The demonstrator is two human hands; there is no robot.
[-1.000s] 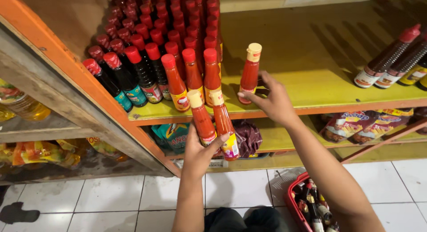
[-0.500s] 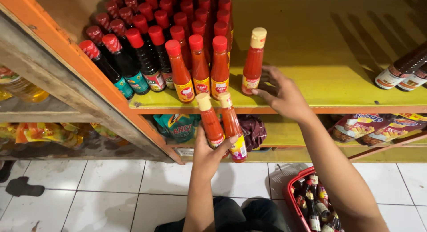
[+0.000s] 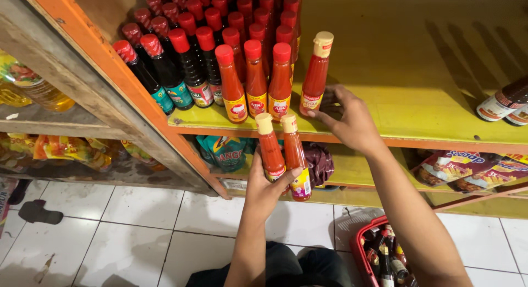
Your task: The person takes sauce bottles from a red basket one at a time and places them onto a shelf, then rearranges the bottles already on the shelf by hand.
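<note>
My left hand (image 3: 268,189) grips two orange-red sauce bottles with cream caps (image 3: 283,152) upright, just below the front edge of the yellow shelf (image 3: 418,127). My right hand (image 3: 347,117) rests on the shelf with its fingertips at the base of a cream-capped sauce bottle (image 3: 316,75) that stands upright there. To its left stand rows of red-capped orange sauce bottles (image 3: 254,80) and dark soy sauce bottles (image 3: 181,67).
A red basket (image 3: 385,254) with several bottles sits on the white tiled floor at lower right. Snack packets (image 3: 456,166) lie on the lower shelf, green packets (image 3: 225,152) too. Two dark bottles (image 3: 503,102) lie at the shelf's right. Oil bottles (image 3: 33,86) fill the left rack.
My left hand has lowered the two bottles slightly below the shelf edge. My right hand stays at the base of the cream-capped bottle on the shelf.
</note>
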